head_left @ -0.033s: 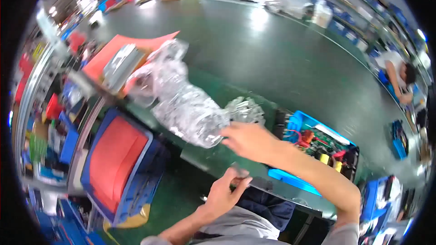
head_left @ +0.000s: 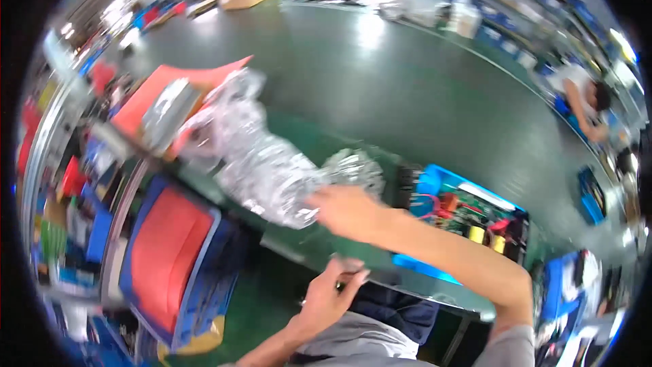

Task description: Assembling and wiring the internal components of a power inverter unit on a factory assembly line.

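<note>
Several crumpled clear plastic bags (head_left: 261,166) lie in a heap across the green bench (head_left: 299,238). My right hand (head_left: 350,214) reaches over to the heap's right end, its fingertips closed at the edge of the plastic; motion blurs them. Behind that hand sits another bunched clear bag (head_left: 356,170). Nearer my body, over the bench's front edge, my left hand (head_left: 329,293) is closed in a pinch. Something small and dark seems to be between thumb and fingers, too blurred to name. Right of my right forearm stands a blue tray (head_left: 435,180) with circuit boards, wires and yellow parts.
A grey metal box (head_left: 166,114) rests on orange-red sheets (head_left: 142,98) at the bench's left end. Below, a blue bin (head_left: 207,248) holds more red sheets (head_left: 163,251). Shelving stands at far left. Across the green floor, a person (head_left: 581,95) bends over at the right.
My right hand has moved slightly left along the plastic. My left hand stays near the bench edge, still pinched. The whole view has shifted a little.
</note>
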